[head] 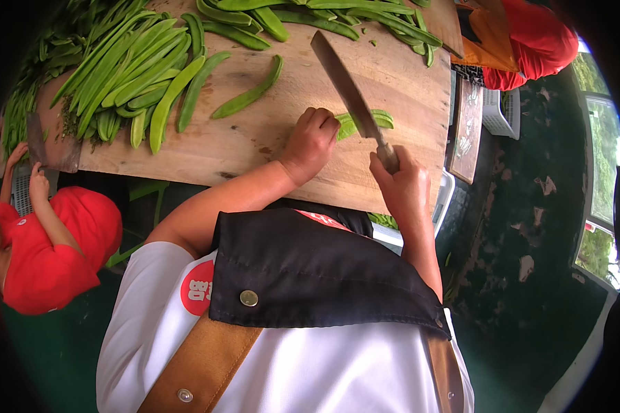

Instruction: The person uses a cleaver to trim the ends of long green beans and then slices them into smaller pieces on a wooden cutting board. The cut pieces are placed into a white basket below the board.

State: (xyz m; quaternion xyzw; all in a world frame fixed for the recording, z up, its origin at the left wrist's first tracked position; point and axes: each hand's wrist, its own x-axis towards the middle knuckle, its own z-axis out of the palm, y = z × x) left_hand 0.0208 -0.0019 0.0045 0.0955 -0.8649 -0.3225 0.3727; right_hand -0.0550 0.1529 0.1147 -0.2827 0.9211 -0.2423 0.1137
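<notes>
My right hand grips the wooden handle of a long-bladed kitchen knife, its blade slanting up and to the left. Under and beside the blade lie several flat green bean pods on a wooden table. The fingers of my left hand are curled down on the left end of these pods, left of the knife. Whether the edge touches the pods cannot be told. A single curved pod lies apart, up and left of my left hand.
A large heap of bean pods covers the table's left; more pods lie along the far side. At left, a person in red holds a knife. Another person is at upper right. Plastic crates stand by a wooden bench.
</notes>
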